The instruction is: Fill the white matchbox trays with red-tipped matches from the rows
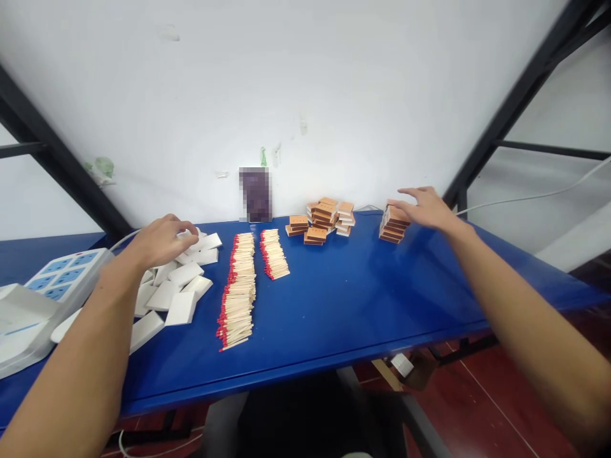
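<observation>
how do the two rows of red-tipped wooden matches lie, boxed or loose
Loose: the red-tipped wooden matches lie directly on the blue tabletop, unboxed.

A blue-and-white power strip (71, 272) lay on the blue worktop (344, 312); behind rose a white wall (363, 89), and below showed red floor (491, 401)

The widest way through lies over the blue worktop (348, 299), from the short match row (274, 254) across to the right side; hands could sweep along the front there. Behind, the orange box cluster (321, 219) blocks the middle, but a gap opens between it and the box stack (394, 226), with the wall (358, 102) closing the back. Leftward, the long match row (240, 286) and scattered white pieces (165, 296) leave only narrow lanes.
</observation>
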Tool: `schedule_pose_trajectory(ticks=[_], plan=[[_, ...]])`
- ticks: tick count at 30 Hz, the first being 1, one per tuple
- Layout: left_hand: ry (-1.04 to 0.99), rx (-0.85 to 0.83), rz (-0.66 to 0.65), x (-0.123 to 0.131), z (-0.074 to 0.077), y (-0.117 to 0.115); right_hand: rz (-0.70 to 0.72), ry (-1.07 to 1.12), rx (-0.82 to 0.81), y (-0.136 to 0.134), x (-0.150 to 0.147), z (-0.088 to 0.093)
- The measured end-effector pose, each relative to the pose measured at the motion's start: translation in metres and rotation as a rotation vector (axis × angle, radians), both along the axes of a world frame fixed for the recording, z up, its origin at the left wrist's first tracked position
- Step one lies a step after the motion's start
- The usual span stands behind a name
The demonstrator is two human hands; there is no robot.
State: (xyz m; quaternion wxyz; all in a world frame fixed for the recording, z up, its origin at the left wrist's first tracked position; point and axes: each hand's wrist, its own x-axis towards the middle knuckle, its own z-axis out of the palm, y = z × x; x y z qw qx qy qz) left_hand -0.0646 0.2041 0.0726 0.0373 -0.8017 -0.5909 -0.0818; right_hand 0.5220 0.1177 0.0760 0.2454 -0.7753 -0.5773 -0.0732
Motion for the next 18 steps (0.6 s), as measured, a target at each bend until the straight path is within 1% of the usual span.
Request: schedule_pose_trajectory(ticks=[2,4,5,7,9,14,16,18], plan=[[0.001,0.013,0.005,0.002,0.001,-0.002,-0.097,0.025,0.082,-0.018,-0.005,-0.014],[0.001,0.049,0.013,0.005,0.003,-0.004,-0.156,0.044,0.054,-0.033,-0.015,-0.027],[0.0,0.073,0.017,0.007,0.004,-0.005,-0.144,0.042,0.001,-0.038,-0.019,-0.033],[-0.01,0.119,0.015,0.012,0.006,-0.008,-0.076,0.013,-0.107,-0.044,-0.025,-0.043],[-0.026,0.147,-0.01,0.016,0.008,-0.01,-0.025,-0.022,-0.157,-0.046,-0.027,-0.052],[-0.067,0.178,-0.106,0.025,0.008,-0.014,-0.016,-0.069,-0.116,-0.047,-0.028,-0.062],[-0.078,0.195,-0.104,0.029,0.007,-0.016,-0.009,-0.065,-0.105,-0.049,-0.029,-0.064],[-0.096,0.219,-0.051,0.032,0.005,-0.017,0.027,-0.049,-0.095,-0.052,-0.035,-0.067]])
